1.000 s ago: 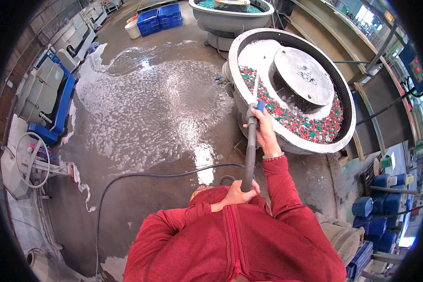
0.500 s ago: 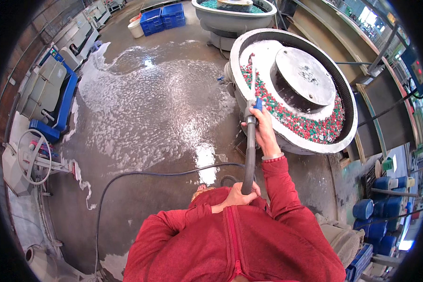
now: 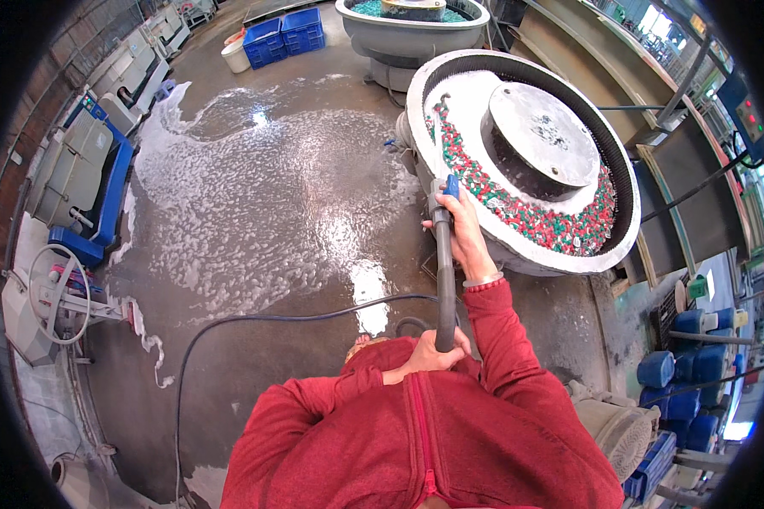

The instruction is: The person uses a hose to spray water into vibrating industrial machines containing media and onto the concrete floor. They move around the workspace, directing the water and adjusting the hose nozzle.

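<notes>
My right hand is closed around the upper end of a grey hose pipe, just under its blue valve lever. Down by my waist, my left hand grips the lower end of the same pipe. A whitish jet of water leaves the pipe's mouth and lands inside a round vibratory finishing bowl. Red and green tumbling media lie in the bowl's channel with white foam, around a raised round centre lid. Some clear or metallic pieces show among the media.
A second bowl with teal media stands beyond, near blue crates and a white bucket. Foam covers much of the wet floor. A black hose crosses it. Machines with a handwheel line the left; blue drums stand right.
The pipe's mouth and my right hand have shifted slightly left, and the jet now strikes nearer the bowl's left rim. The view has turned a little. Both hands keep their grip.
</notes>
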Demonstrator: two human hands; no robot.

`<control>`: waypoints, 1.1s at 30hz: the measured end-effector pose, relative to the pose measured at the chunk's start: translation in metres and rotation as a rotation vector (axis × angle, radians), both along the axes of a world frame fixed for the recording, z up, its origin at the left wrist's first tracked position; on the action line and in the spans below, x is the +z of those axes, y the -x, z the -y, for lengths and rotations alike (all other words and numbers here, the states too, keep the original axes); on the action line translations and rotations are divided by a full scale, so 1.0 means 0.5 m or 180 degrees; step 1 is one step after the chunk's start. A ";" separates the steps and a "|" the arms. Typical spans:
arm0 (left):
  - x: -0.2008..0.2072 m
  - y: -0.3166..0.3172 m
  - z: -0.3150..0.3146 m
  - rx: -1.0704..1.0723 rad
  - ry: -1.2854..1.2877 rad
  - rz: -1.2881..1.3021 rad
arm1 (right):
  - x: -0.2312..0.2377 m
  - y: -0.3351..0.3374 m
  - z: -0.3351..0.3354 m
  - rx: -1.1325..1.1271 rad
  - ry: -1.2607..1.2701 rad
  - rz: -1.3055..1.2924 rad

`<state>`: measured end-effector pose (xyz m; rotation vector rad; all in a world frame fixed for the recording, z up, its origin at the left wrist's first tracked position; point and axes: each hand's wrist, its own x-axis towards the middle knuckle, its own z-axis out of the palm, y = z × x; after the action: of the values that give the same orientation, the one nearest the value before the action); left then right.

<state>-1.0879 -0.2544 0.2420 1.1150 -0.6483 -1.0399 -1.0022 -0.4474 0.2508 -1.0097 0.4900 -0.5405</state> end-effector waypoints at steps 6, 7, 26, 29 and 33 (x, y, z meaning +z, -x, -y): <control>-0.009 -0.012 0.015 -0.0257 -0.0440 -0.0053 | -0.003 -0.002 0.019 0.0020 -0.0019 0.0001; -0.011 -0.013 0.019 -0.0177 -0.0153 0.0011 | -0.001 0.002 0.024 -0.0042 0.0022 0.0039; -0.052 -0.007 0.066 -0.0172 0.0016 0.0176 | -0.040 0.052 0.095 -0.0344 0.0373 -0.0051; -0.057 -0.008 0.070 -0.0181 -0.0267 -0.0009 | -0.055 0.044 0.090 -0.0244 0.0190 -0.0299; -0.059 -0.008 0.073 -0.0229 -0.0326 0.0009 | -0.072 0.047 0.098 -0.0339 0.0120 -0.0201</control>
<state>-1.0840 -0.2909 0.2124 1.1892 -0.6473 -1.1438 -1.0257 -0.4966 0.2147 -1.0432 0.5940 -0.6159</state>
